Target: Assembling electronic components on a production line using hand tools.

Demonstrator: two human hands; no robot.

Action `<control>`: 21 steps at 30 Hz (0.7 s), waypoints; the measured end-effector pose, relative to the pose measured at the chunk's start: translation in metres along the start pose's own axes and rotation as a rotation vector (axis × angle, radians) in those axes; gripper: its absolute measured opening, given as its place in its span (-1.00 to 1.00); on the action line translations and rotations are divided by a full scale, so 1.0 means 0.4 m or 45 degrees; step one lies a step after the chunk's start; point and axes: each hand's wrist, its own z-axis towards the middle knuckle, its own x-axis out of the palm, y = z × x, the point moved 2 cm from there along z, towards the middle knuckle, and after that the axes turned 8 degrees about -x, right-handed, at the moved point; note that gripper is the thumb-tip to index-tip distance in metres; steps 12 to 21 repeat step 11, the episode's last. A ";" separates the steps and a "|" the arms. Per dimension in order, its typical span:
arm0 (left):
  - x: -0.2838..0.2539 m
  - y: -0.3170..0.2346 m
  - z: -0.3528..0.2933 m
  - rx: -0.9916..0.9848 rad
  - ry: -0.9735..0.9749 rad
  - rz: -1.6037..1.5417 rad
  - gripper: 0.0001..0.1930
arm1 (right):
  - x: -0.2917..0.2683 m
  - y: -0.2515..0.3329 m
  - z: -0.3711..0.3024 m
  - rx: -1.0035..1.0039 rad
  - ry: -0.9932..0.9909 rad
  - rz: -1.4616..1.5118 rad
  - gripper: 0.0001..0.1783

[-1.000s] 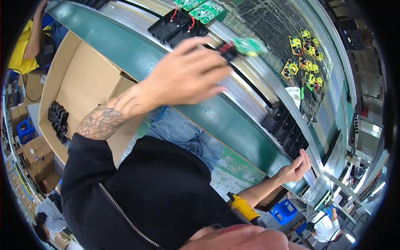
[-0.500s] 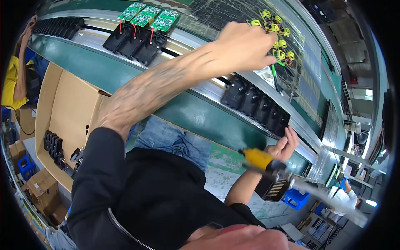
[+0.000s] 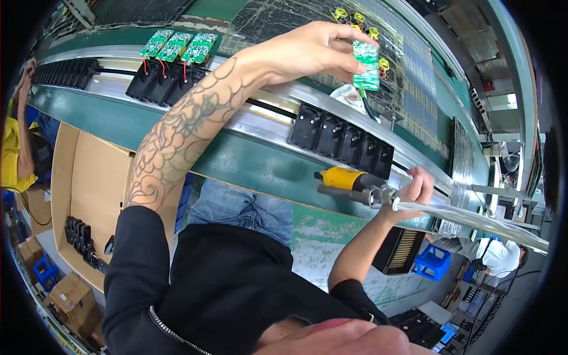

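Observation:
My left hand (image 3: 331, 56) reaches across the bench and grips a green circuit board (image 3: 366, 65) by its edges, between thumb and fingers. Below the board, a row of black plastic housings (image 3: 340, 139) sits on the metal rail. My right hand (image 3: 417, 190) is beyond the right end of that row, fingers bent. A yellow and black handheld power tool (image 3: 346, 177) with a clear hose crosses in front of it, so its grip is partly hidden. Left of my forearm, three green boards (image 3: 177, 47) with red wires stand at more black housings (image 3: 151, 83).
Circuit boards with yellow parts (image 3: 358, 21) lie on the far mat, near a white crumpled bag (image 3: 349, 97). A cardboard box (image 3: 89, 177) with black parts stands at left. A co-worker in yellow (image 3: 18, 148) is far left; another in white (image 3: 500, 257) far right.
My left hand has lifted a circuit board from among the yellow-part boards, its green side now showing. The yellow tool has swung up and left. My right hand has shifted off the housing's end.

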 end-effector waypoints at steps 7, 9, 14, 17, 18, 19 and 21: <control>0.044 -0.018 -0.065 0.210 0.167 -0.632 -0.44 | 0.226 0.164 0.152 0.509 0.854 0.840 -0.79; 0.031 -0.013 -0.083 0.229 0.140 -0.548 -0.43 | 0.238 0.169 0.151 0.558 0.944 0.840 -0.78; 0.010 -0.013 -0.102 0.261 0.091 -0.361 -0.41 | 0.249 0.173 0.153 0.651 1.108 0.848 -0.75; 0.010 -0.013 -0.102 0.261 0.091 -0.361 -0.41 | 0.249 0.173 0.153 0.651 1.108 0.848 -0.75; 0.010 -0.013 -0.102 0.261 0.091 -0.361 -0.41 | 0.249 0.173 0.153 0.651 1.108 0.848 -0.75; 0.010 -0.013 -0.102 0.261 0.091 -0.361 -0.41 | 0.249 0.173 0.153 0.651 1.108 0.848 -0.75; 0.010 -0.013 -0.102 0.261 0.091 -0.361 -0.41 | 0.249 0.173 0.153 0.651 1.108 0.848 -0.75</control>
